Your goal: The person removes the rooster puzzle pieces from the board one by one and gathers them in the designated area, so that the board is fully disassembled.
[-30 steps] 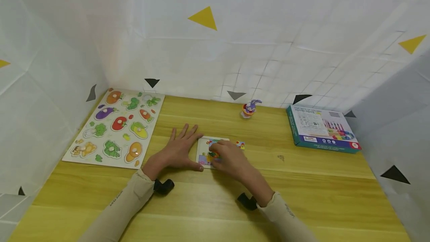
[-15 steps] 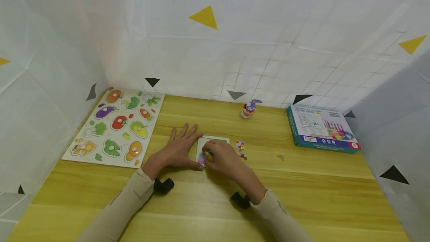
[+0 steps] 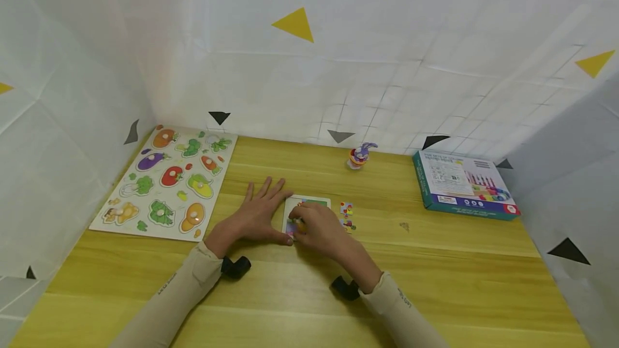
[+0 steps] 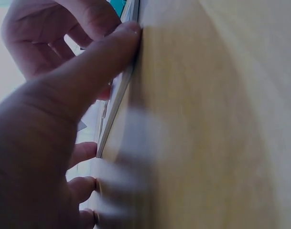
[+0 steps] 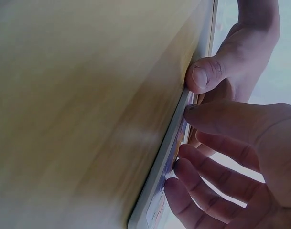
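Note:
A small framed jigsaw puzzle (image 3: 287, 209) lies flat on the table between the two hands. My left hand (image 3: 256, 216) is spread beside it, with index finger and thumb at its left edge; the left wrist view shows the thumb (image 4: 107, 59) against the frame's side. Over the puzzle's left part, my right hand (image 3: 321, 230) has its fingers curled and pinches a yellowish puzzle piece (image 3: 301, 226) down at the surface. Its thumb and fingertips touch the puzzle face in the right wrist view, mostly hiding the piece. Loose puzzle pieces (image 3: 346, 208) lie just right of the frame.
A large vegetable peg board (image 3: 159, 187) lies at the left. Behind the puzzle stands a purple rabbit figurine (image 3: 359, 157). A teal-edged box (image 3: 466, 184) sits at the back right. White sheeting (image 3: 387, 42) encloses the table's back and sides.
My right hand has shifted left across the puzzle with the piece, uncovering more of the loose pieces on the right. The left hand stays where it was.

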The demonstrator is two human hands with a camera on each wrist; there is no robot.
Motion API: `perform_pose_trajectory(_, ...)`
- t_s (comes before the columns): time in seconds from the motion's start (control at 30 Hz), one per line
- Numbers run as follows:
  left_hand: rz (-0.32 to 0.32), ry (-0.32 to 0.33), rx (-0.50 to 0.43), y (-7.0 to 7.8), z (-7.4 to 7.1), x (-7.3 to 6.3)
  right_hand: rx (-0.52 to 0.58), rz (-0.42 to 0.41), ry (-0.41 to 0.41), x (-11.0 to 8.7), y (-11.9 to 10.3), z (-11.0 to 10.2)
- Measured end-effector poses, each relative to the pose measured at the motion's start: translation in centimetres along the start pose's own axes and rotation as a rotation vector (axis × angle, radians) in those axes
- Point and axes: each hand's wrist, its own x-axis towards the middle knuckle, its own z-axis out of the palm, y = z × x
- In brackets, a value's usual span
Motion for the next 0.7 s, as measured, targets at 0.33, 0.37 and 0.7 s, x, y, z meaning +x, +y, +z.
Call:
perform_pose_trajectory(0.33,0.003,-0.027,-0.002,0.02,-0.29,-0.25,-0.003,0.022,-0.021,0.23,0.22,0.06)
perform_pose_trajectory(0.37,0.003,-0.025,-0.005,0.02,-0.29,-0.26,-0.004,0.018,-0.026,0.26,0.22,0.07)
perform_pose_trajectory(0.7,0.014,-0.015,-0.014,-0.15,-0.17,-0.16,-0.018,-0.006,-0.017,0.24,0.10,0.09)
